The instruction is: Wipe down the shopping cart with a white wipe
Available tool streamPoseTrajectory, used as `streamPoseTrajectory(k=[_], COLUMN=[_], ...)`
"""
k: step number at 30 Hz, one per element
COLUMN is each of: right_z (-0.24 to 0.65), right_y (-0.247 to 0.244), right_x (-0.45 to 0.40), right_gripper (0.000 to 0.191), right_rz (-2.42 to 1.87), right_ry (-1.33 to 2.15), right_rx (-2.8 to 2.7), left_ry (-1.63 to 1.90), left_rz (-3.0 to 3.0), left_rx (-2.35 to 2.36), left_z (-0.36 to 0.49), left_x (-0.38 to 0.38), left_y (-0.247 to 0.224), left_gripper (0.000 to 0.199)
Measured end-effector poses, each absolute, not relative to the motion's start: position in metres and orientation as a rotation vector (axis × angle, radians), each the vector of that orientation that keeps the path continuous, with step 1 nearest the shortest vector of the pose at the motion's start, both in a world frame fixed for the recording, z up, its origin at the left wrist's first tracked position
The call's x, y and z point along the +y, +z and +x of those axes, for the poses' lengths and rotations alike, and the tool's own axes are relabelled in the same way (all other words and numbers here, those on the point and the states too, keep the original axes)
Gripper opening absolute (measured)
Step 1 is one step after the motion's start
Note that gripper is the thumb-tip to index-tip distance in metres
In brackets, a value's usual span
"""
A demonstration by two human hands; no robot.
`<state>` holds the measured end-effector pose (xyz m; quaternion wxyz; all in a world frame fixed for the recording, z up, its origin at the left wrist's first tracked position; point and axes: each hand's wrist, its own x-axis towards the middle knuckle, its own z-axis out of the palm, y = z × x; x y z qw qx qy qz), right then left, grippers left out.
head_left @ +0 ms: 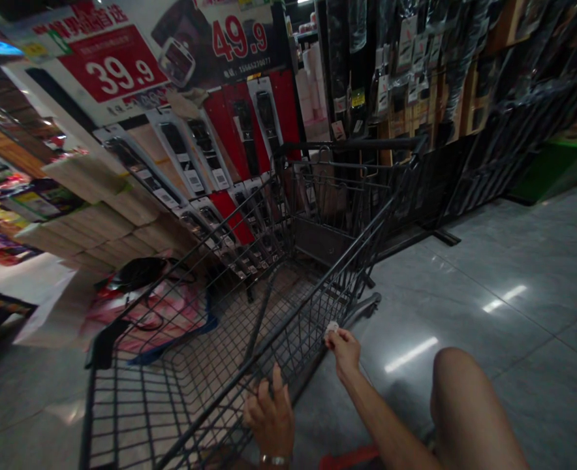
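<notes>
A dark wire shopping cart (304, 305) stands in front of me, its near side rail slanting from lower left to upper right. My left hand (269, 410) is at the outside of that near side, fingers curled against the wires and the index finger pointing up more. Farther along the same side, my right hand (346, 351) pinches a small white crumpled wad, perhaps tissue (332, 328), against or very close to the mesh. The cart's handle bar (352, 143) is at its far end. Wire mesh shows between the rails of the basket.
Behind the cart rises a rack with packaged belts (265, 111) and a price sign (115, 68). Pink bags (171, 303) lie beyond the cart's left side, near stacked paper packs (97, 228). Grey tile floor (469, 261) and my bent knee (459, 385) are on the right.
</notes>
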<state>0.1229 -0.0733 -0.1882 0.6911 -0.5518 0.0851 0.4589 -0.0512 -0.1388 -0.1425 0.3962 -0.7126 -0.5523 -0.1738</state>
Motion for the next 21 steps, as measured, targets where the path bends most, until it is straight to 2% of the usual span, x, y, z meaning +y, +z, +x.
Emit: streamPoseTrajectory(k=[6, 13, 21], right_z=[0.117, 0.114, 0.121], right_y=[-0.204, -0.216, -0.226], right_x=[-0.07, -0.065, -0.065], right_gripper=[0.026, 0.02, 0.017], right_rz=[-1.314, -1.38, -1.402], right_ry=[1.025, 1.003, 1.027], right_rx=[0.161, 0.207, 0.34], left_ry=[-0.364, -0.453, -0.38], left_rz=[-1.753, -1.829, -1.722], left_rx=[-1.325, -1.416, -1.278], left_z=[-0.053, -0.061, -0.053], left_x=[-0.138, -0.138, -0.135], left_y=[-0.144, -0.157, -0.143], left_gripper=[0.045, 0.052, 0.04])
